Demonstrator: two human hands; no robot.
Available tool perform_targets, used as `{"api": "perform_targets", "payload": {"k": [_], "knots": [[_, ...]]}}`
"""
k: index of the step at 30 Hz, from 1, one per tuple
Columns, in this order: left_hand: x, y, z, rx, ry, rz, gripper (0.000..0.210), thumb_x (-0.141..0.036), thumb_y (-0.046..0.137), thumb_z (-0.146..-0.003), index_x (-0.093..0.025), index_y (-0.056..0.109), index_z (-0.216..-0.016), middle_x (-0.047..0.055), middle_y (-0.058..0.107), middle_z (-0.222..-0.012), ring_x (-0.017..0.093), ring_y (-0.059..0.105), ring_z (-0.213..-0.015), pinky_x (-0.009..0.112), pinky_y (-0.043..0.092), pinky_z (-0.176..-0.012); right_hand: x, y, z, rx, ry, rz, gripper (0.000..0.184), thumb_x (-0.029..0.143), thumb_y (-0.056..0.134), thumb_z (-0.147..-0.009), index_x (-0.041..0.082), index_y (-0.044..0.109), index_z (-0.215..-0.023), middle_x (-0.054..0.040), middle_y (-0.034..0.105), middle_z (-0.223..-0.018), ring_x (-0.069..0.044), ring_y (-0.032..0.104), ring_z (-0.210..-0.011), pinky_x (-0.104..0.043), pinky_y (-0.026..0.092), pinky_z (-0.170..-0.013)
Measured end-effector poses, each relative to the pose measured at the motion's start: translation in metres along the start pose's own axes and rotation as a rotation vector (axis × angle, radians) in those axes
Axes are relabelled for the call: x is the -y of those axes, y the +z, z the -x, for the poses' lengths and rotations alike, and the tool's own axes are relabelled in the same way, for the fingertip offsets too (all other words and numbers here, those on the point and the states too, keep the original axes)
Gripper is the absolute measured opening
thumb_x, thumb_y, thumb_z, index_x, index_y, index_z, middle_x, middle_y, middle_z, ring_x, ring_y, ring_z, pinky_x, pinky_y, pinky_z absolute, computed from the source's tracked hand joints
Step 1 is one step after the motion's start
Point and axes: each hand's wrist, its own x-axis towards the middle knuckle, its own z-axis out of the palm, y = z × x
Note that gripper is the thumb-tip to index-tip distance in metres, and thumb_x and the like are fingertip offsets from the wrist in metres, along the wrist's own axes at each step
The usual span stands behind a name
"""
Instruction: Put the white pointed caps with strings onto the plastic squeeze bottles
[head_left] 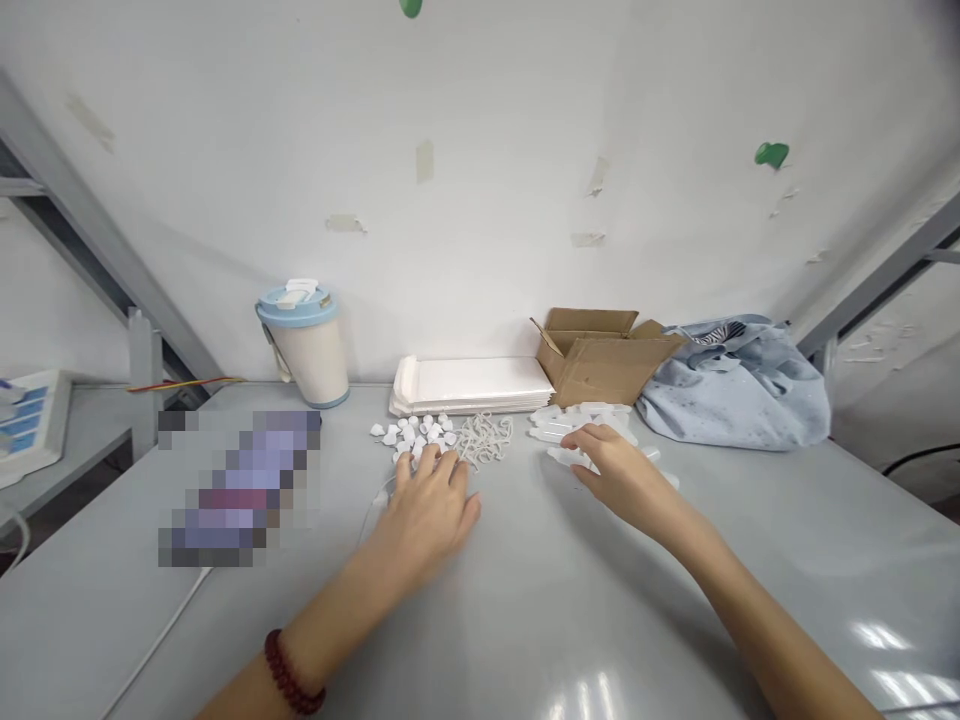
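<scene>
My left hand (431, 502) is over the near edge of a loose pile of small white caps (411, 432), its fingers apart and bent downward. Whether a fingertip touches a cap is hidden. Right beside that pile lies a tangle of short whitish curled strips (486, 438). My right hand (616, 475) reaches over a heap of clear, slim plastic tubes (550, 431), with a gap between thumb and fingers. No tube shows in its grip, and the hand covers part of the heap.
At the wall stand a blue-lidded cup (311, 350), a stack of white flat packets (480, 380), an open cardboard box (607, 365) and a bundled light-blue cloth (739, 395). A blurred-out phone-like item (247, 490) with a white cable (161, 635) lies left on the grey table (525, 620).
</scene>
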Motion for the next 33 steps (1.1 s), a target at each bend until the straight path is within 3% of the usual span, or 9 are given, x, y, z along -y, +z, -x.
{"api": "perform_targets", "payload": {"k": [8, 15, 19, 22, 25, 28, 30, 33], "knots": [[0.008, 0.002, 0.005, -0.151, -0.01, 0.004, 0.032, -0.022, 0.041, -0.091, -0.011, 0.056, -0.117, 0.016, 0.06, -0.118, 0.036, 0.048, -0.111, 0.056, 0.035, -0.09, 0.0, 0.009, -0.002, 0.042, -0.002, 0.122, 0.024, 0.005, 0.057, -0.08, 0.015, 0.065, -0.099, -0.013, 0.065, -0.101, -0.029, 0.057, -0.096, -0.038, 0.047, -0.077], [0.018, 0.0, 0.012, -0.262, -0.185, 0.234, 0.036, -0.024, 0.037, -0.092, -0.015, 0.054, -0.123, 0.013, 0.059, -0.122, 0.033, 0.044, -0.114, 0.054, 0.037, -0.091, 0.003, 0.012, -0.004, 0.095, 0.024, 0.161, 0.024, 0.004, 0.058, -0.08, 0.014, 0.065, -0.101, -0.0142, 0.064, -0.103, -0.031, 0.056, -0.1, -0.039, 0.047, -0.079], [0.023, -0.004, 0.016, -0.332, -0.23, 0.405, 0.033, -0.027, 0.04, -0.092, -0.02, 0.057, -0.119, 0.008, 0.063, -0.118, 0.029, 0.047, -0.114, 0.049, 0.042, -0.09, 0.008, 0.012, -0.005, 0.114, 0.017, 0.154, 0.027, 0.001, 0.054, -0.08, 0.012, 0.064, -0.103, -0.0152, 0.065, -0.101, -0.032, 0.057, -0.098, -0.041, 0.047, -0.079], [0.023, -0.008, 0.017, -0.412, -0.236, 0.522, 0.024, -0.027, 0.044, -0.091, -0.023, 0.064, -0.104, 0.005, 0.069, -0.103, 0.026, 0.054, -0.106, 0.045, 0.047, -0.087, 0.012, 0.013, -0.004, 0.101, -0.002, 0.132, 0.028, 0.0, 0.05, -0.081, 0.01, 0.063, -0.104, -0.0158, 0.065, -0.102, -0.031, 0.057, -0.1, -0.041, 0.047, -0.081], [0.023, -0.009, 0.016, -0.483, -0.187, 0.581, 0.016, -0.024, 0.051, -0.089, -0.022, 0.066, -0.092, 0.003, 0.07, -0.09, 0.022, 0.057, -0.096, 0.041, 0.048, -0.084, 0.019, 0.013, 0.001, 0.013, -0.095, -0.075, 0.031, 0.004, 0.052, -0.082, 0.011, 0.058, -0.111, -0.0147, 0.063, -0.106, -0.027, 0.056, -0.101, -0.04, 0.047, -0.084], [0.021, -0.01, 0.016, -0.495, -0.116, 0.589, 0.01, -0.019, 0.055, -0.086, -0.021, 0.065, -0.086, 0.002, 0.068, -0.083, 0.02, 0.057, -0.089, 0.036, 0.049, -0.079, 0.035, 0.011, 0.012, -0.028, -0.197, -0.452, 0.035, 0.014, 0.056, -0.084, 0.016, 0.052, -0.119, -0.0093, 0.062, -0.103, -0.02, 0.059, -0.092, -0.034, 0.049, -0.077], [0.018, -0.01, 0.017, -0.475, -0.099, 0.602, 0.008, -0.017, 0.057, -0.085, -0.021, 0.064, -0.085, 0.001, 0.067, -0.081, 0.018, 0.058, -0.085, 0.032, 0.049, -0.073, 0.048, 0.011, 0.02, -0.019, -0.19, -0.69, 0.038, 0.021, 0.058, -0.085, 0.021, 0.05, -0.122, -0.0059, 0.063, -0.099, -0.018, 0.059, -0.086, -0.029, 0.049, -0.069], [0.012, -0.01, 0.018, -0.448, -0.096, 0.646, 0.009, -0.013, 0.058, -0.083, -0.02, 0.062, -0.087, 0.0, 0.066, -0.082, 0.016, 0.058, -0.081, 0.028, 0.048, -0.068, 0.064, 0.013, 0.027, -0.01, -0.103, -0.962, 0.033, 0.026, 0.058, -0.085, 0.024, 0.054, -0.118, -0.0042, 0.061, -0.101, -0.014, 0.058, -0.077, -0.028, 0.049, -0.069]]}}
